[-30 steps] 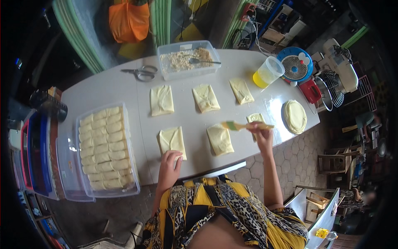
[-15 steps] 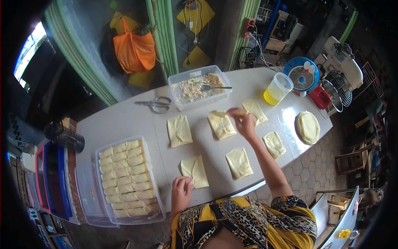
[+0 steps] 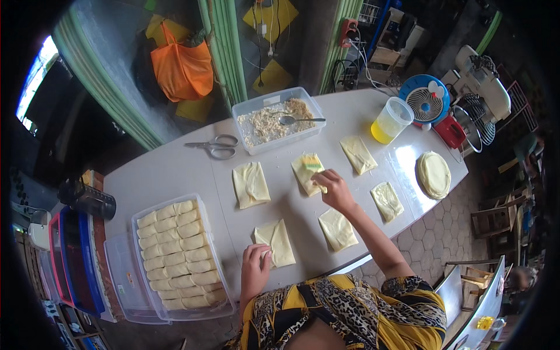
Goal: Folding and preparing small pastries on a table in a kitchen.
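Currently: right hand, fingers closed on a small yellow brush, over a pale folded dough square; left hand, fingers flat, pins the near dough square to the white counter.

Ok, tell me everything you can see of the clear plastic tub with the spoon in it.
The clear rectangular plastic tub stands lidless at the far edge of the white table, just right of the metal scissors. It looks like thin see-through plastic with rounded corners. A pale, crumbly filling covers its bottom, heaped more to the right. A metal spoon lies in it, its bowl in the filling and its handle resting across the right rim. Neither hand touches the tub.
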{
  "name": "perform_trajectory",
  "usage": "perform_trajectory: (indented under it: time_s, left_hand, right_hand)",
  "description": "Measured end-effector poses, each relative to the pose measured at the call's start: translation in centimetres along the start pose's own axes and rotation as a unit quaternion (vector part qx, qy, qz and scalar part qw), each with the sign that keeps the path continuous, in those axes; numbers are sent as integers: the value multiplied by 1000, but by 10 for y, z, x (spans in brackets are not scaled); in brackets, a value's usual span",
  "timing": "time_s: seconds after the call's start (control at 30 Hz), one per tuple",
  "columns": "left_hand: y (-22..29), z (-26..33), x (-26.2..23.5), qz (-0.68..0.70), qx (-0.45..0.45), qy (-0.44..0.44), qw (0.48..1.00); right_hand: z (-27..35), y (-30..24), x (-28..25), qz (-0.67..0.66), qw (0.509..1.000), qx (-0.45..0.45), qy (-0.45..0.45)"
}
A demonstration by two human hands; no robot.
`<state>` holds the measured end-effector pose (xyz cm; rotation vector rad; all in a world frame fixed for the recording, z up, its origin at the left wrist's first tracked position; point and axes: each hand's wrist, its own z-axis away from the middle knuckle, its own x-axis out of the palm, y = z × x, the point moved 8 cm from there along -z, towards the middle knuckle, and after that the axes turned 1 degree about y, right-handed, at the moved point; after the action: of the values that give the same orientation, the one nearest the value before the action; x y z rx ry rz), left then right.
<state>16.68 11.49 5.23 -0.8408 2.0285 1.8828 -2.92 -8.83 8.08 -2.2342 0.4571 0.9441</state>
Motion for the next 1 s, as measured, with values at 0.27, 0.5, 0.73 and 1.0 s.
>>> perform_trajectory:
  time_s: [0.27, 0.5, 0.73, 1.0]
  left_hand:
    - [13, 3, 5, 1, 6, -3, 1000]
    - [19, 11, 7, -5, 0, 9, 1000]
    - [20, 17, 15, -2, -30, 4, 1000]
    - [33, 12, 28, -12, -14, -7, 1000]
  right_hand:
    - [-2, 55, -30, -65, 979, 98, 167]
    - [51, 146, -10, -424, 761, 396, 291]
    - [40, 144, -47, -251, 838, 396, 280]
    - [6, 31, -39, -89, 991, 36, 94]
